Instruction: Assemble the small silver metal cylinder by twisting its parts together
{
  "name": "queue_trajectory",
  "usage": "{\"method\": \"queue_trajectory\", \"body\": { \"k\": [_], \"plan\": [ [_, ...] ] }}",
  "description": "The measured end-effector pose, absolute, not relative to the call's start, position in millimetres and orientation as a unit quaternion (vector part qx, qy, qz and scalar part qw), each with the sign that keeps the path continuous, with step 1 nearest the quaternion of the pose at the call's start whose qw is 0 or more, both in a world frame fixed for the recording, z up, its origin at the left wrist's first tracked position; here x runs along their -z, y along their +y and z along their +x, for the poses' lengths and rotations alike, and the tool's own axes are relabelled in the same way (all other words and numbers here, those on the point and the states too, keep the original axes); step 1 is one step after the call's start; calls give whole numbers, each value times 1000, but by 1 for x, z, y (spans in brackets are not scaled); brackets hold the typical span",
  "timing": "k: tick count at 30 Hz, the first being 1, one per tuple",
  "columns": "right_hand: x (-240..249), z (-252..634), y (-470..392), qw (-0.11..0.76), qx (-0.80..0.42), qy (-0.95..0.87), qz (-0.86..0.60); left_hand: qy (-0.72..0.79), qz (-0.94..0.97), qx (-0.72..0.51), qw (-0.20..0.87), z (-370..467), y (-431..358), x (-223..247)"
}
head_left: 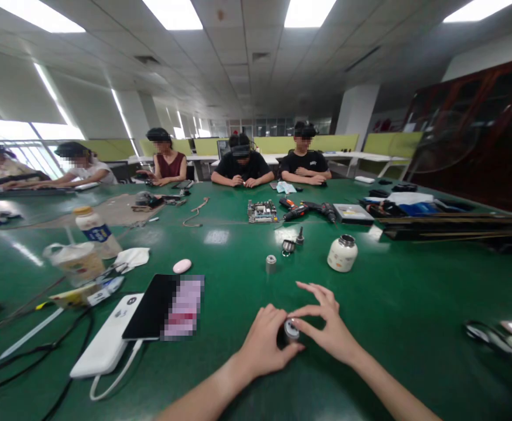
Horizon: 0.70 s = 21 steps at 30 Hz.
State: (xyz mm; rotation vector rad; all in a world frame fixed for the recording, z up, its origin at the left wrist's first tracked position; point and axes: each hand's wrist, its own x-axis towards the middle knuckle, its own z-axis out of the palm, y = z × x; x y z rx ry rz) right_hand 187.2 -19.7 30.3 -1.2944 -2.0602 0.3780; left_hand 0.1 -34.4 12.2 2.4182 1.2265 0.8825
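A small silver metal cylinder (pixel 291 332) stands close in front of me, between my hands. My left hand (pixel 267 342) wraps its fingers and thumb around the cylinder's side. At the top rim, the thumb and index finger of my right hand (pixel 328 327) come together in a pinch, the other fingers stretched out. Whether a smaller part sits in that pinch cannot be made out. Farther off stands a similar metal cylinder (pixel 271 264). Beside it are a round metal piece with a ring (pixel 288 248) and a dark, pointed metal part (pixel 300 236).
An uncapped cream bottle (pixel 342 255) stands to the right. On my left are a phone (pixel 153 307), a white power bank (pixel 106 339), cables and a drink cup (pixel 78 263). A circuit board (pixel 262 211) and power drills (pixel 311 210) lie beyond. Several people sit opposite.
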Motion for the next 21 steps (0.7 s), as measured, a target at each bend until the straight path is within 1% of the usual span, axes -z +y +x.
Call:
{"method": "queue_trajectory", "body": {
  "k": [4,9,15,18,21],
  "plan": [
    [-42,183,-26,333,-134,-801,-479,423,842,-298,152,-1,-33,-9],
    [-46,187,-24,340,-128,-807,-465,418,846,-296,148,-2,-32,-9],
    [-49,187,-26,327,-123,-819,-455,411,847,-302,152,-2,-31,-9],
    [-47,185,-26,339,-145,-806,-462,407,846,-307,157,-1,-31,-10],
    [-40,186,-22,385,-222,-775,-449,406,842,-318,160,-1,-32,-12]
  ]
}}
